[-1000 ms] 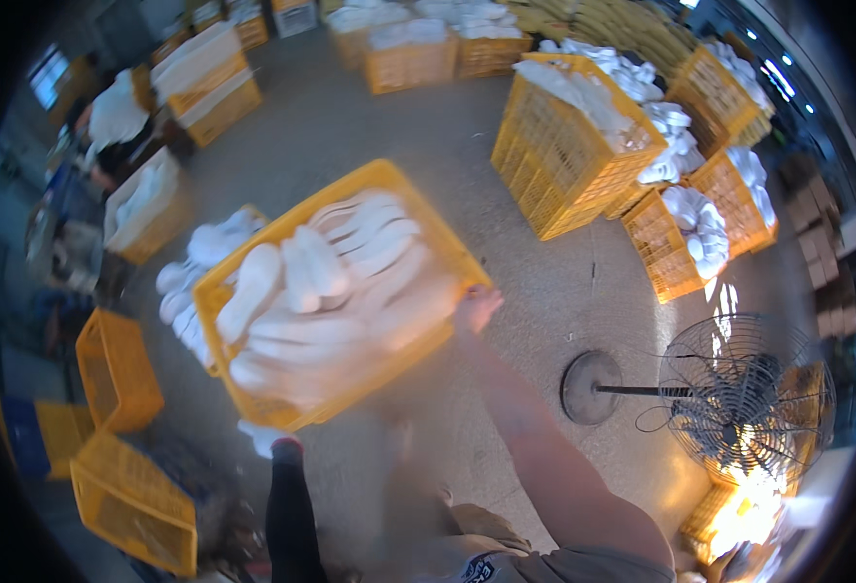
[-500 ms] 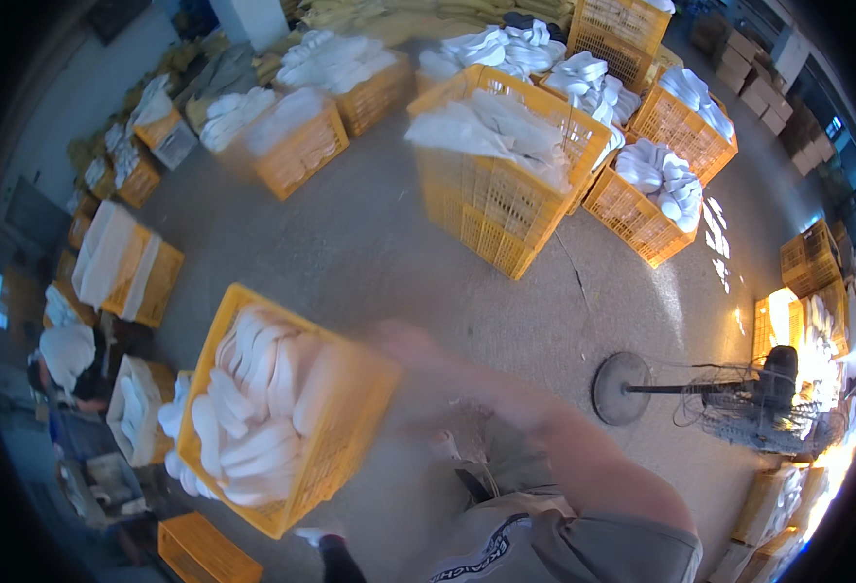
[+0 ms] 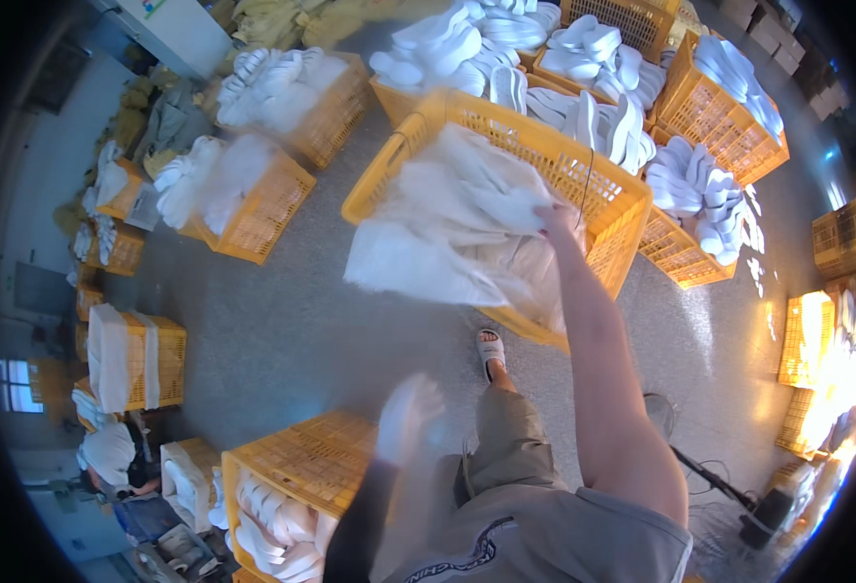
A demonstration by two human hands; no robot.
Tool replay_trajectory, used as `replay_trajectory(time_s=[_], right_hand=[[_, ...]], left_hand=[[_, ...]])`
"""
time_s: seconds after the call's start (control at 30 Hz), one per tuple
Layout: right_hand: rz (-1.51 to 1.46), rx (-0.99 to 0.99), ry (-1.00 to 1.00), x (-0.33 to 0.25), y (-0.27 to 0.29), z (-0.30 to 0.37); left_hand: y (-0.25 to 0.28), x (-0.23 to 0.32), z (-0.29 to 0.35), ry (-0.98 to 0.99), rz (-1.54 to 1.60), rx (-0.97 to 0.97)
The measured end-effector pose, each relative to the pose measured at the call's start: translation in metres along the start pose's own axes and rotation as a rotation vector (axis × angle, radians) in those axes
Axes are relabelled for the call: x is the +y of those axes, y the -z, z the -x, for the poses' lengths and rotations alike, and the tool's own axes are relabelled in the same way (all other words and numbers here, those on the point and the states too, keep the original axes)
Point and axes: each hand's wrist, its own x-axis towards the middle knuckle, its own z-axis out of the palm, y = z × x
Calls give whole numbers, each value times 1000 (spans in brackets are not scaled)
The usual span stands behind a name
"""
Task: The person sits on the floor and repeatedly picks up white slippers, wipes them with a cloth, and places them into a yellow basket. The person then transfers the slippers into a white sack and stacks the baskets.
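My right hand reaches into a large yellow plastic crate ahead of me. Its fingers are closed on a thin white sheet that lies in the crate and hangs over the near left edge. Whatever is under the sheet stays mostly hidden. My left hand, in a white glove, hovers lower and to the left, apart from that crate. Motion blurs its fingers. Close to my left arm stands another yellow crate, filled with white shoe insoles.
More crates of white insoles crowd behind and right of the large crate. Others stand at the far left. At lower right is a floor fan. A person bends by crates on the left. My foot is below the large crate.
My view has come nearer the large crate. My right hand has gone from beside the insole crate to the white sheet. My gloved left hand has come into view.
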Motion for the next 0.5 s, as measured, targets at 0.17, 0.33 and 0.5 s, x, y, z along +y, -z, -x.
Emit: replay_trajectory(time_s=[0.17,0.33,0.5], right_hand=[[149,-663,553,-123,-38,159],[50,-631,1195,-180,30,256],[159,-160,722,-113,61,132]], left_hand=[[-178,173,-189,-379,-481,-177],[-202,292,-285,-745,-1086,165],[-103,424,-224,-932,-1455,630]])
